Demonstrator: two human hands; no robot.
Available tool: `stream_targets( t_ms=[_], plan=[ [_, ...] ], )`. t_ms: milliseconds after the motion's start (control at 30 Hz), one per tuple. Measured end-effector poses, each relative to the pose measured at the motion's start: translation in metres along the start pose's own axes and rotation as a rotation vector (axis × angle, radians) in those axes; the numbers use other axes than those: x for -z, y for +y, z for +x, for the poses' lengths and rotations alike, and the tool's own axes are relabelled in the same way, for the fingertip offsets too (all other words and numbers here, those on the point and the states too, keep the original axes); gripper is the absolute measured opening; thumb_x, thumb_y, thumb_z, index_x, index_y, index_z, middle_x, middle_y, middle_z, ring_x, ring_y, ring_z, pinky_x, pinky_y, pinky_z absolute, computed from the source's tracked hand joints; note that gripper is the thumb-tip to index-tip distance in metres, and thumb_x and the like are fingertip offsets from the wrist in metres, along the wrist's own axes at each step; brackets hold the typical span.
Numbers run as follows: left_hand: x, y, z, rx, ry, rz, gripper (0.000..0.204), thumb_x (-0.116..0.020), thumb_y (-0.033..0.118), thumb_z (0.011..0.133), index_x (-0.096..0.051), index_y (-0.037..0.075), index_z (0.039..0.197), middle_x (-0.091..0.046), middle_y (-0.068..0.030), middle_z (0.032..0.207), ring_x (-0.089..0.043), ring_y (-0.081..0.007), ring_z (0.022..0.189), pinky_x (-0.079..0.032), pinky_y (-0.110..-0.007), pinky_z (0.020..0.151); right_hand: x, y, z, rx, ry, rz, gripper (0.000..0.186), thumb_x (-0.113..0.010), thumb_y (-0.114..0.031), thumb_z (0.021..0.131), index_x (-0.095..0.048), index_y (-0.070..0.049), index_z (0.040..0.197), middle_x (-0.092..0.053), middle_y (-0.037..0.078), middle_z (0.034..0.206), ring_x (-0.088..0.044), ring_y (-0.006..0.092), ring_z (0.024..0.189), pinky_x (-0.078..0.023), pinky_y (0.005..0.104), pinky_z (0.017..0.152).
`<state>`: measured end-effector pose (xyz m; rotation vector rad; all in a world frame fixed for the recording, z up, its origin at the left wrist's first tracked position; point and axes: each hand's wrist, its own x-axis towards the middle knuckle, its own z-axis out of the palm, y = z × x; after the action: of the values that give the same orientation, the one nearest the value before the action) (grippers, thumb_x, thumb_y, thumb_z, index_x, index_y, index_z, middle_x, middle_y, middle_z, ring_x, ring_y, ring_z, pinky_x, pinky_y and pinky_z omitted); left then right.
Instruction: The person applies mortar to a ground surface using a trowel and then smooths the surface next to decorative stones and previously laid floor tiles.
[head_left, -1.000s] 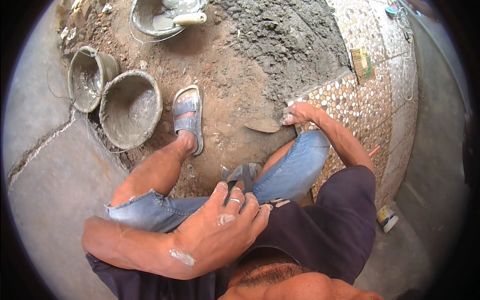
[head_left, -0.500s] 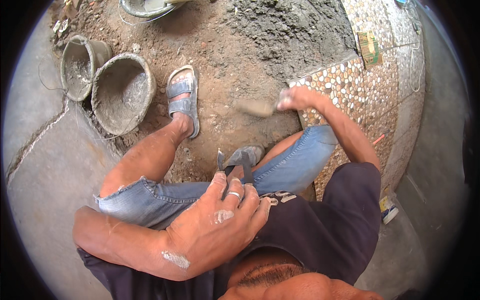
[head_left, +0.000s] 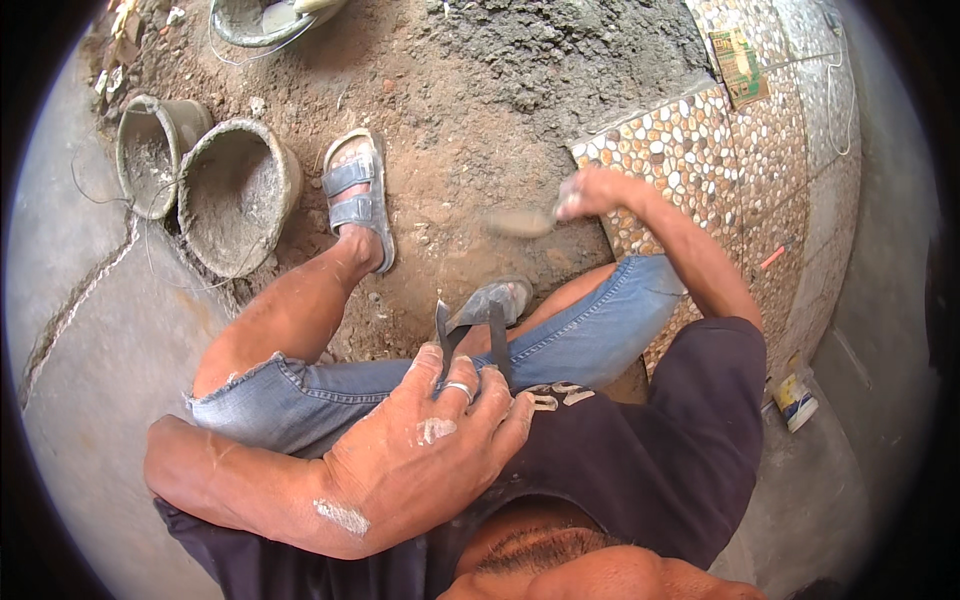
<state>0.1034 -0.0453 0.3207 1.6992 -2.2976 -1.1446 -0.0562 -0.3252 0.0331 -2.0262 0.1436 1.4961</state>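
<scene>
I am squatting over bare earth. My right hand (head_left: 598, 190) is stretched out forward and grips the handle of a small trowel (head_left: 520, 222), whose blade is blurred and held just above the soil beside the corner of a pebble-pattern tile (head_left: 680, 150). My left hand (head_left: 430, 450) rests on my thigh against my dark shirt, fingers spread a little, with a ring on one finger and white smears on its back. It holds nothing. My feet in grey sandals (head_left: 358, 195) stand on the dirt.
Two mortar-caked buckets (head_left: 235, 190) stand at the left on the soil's edge, and a pan (head_left: 265, 20) with a tool is at the top. A heap of grey mortar (head_left: 560, 50) lies ahead. Laid pebble tiles (head_left: 790, 150) cover the right. A small can (head_left: 795, 400) sits low right.
My right hand with the trowel has lifted off the soil by the tile corner and moved slightly forward, now blurred in motion. The view has shifted down. My left hand has stayed on my thigh.
</scene>
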Motion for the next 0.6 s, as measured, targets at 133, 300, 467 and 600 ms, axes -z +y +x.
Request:
stream_targets(
  t_ms=[133,300,467,600],
  plan=[
    [0.011,0.013,-0.010,0.060,-0.008,-0.025,0.041,-0.051,0.026,0.087,-0.057,0.013,0.125,-0.060,-0.0103,0.113,-0.060,-0.0260,0.101,-0.045,-0.043,0.090,-0.007,-0.005,0.006,0.050,-0.056,-0.184,0.050,-0.060,-0.055,0.084,-0.068,-0.015,0.113,-0.063,0.011,0.118,-0.058,0.0280,0.113,-0.045,0.0437,0.097],
    [-0.004,-0.004,-0.005,-0.016,-0.011,-0.025,0.045,-0.055,0.031,0.085,-0.057,0.013,0.126,-0.060,-0.0102,0.113,-0.059,-0.0258,0.101,-0.045,-0.042,0.091,0.064,0.098,0.015,0.000,0.445,0.135,0.034,-0.060,-0.041,0.088,-0.069,-0.011,0.102,-0.068,0.010,0.077,-0.066,0.0242,0.067,-0.055,0.0358,0.066],
    [0.009,0.003,-0.007,0.033,0.001,-0.008,0.047,-0.057,0.035,0.084,-0.056,0.014,0.126,-0.060,-0.0100,0.113,-0.058,-0.0254,0.101,-0.044,-0.041,0.091,0.078,0.025,0.023,0.036,0.118,-0.241,0.041,-0.061,-0.054,0.085,-0.069,-0.018,0.104,-0.066,0.012,0.100,-0.061,0.0260,0.100,-0.049,0.0464,0.090],
    [0.010,0.002,-0.014,0.041,0.001,-0.014,0.047,-0.056,0.036,0.085,-0.056,0.014,0.127,-0.060,-0.0102,0.113,-0.058,-0.0254,0.101,-0.044,-0.042,0.091,0.123,0.027,0.033,-0.028,0.306,-0.213,0.044,-0.063,-0.055,0.082,-0.069,-0.018,0.105,-0.068,0.011,0.105,-0.063,0.0256,0.103,-0.049,0.0467,0.093]
  ],
)
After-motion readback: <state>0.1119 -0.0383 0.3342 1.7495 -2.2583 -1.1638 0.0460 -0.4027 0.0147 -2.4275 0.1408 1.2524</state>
